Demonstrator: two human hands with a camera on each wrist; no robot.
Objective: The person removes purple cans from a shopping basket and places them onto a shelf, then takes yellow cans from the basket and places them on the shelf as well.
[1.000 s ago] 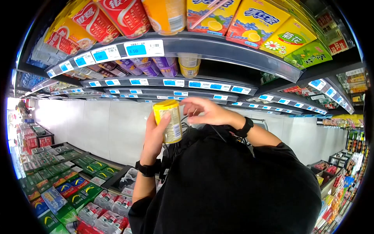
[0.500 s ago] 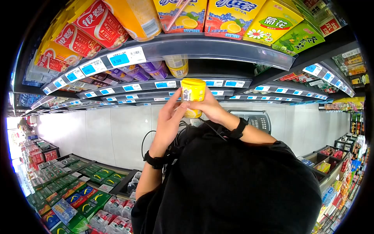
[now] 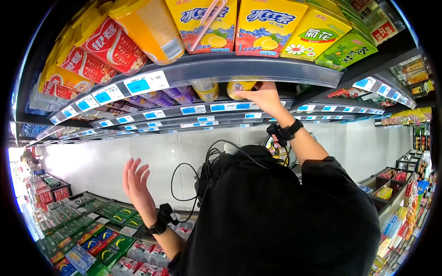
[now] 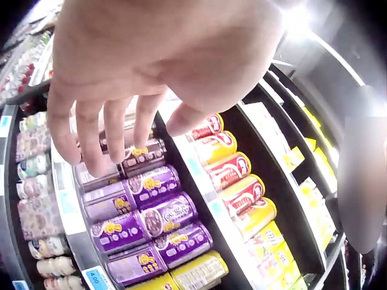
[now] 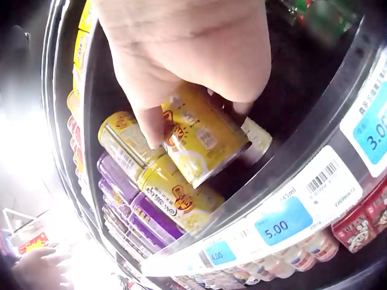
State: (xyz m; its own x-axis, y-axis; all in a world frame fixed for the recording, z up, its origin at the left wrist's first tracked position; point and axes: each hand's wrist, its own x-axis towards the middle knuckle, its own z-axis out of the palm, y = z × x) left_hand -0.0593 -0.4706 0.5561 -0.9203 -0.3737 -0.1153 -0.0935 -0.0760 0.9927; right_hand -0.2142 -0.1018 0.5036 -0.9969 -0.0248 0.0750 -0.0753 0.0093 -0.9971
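My right hand (image 3: 267, 99) reaches into the lower shelf bay and grips a yellow can (image 3: 239, 86). In the right wrist view, thumb and fingers straddle the yellow can (image 5: 205, 142), which is tilted, its lower end over the dark shelf. Right beside it stand other yellow cans (image 5: 181, 196), with purple cans (image 5: 151, 223) further along. A small pale-labelled container (image 5: 257, 139) shows partly behind the held can. My left hand (image 3: 139, 191) is raised in the air at lower left, fingers spread and holding nothing; the left wrist view shows its fingers (image 4: 91, 136) in front of the shelves.
Above the bay, a shelf edge (image 3: 258, 71) carries yellow drink boxes (image 3: 202, 27) and red cans (image 3: 113, 43). Price tags (image 5: 284, 220) line the lower shelf's front rail. Stacked green cartons (image 3: 99, 237) lie at lower left. Black cables (image 3: 172, 179) loop near my body.
The yellow can was in the left hand, then between both hands; now the right hand has it up at the shelf. The left hand let go and moved down and left.
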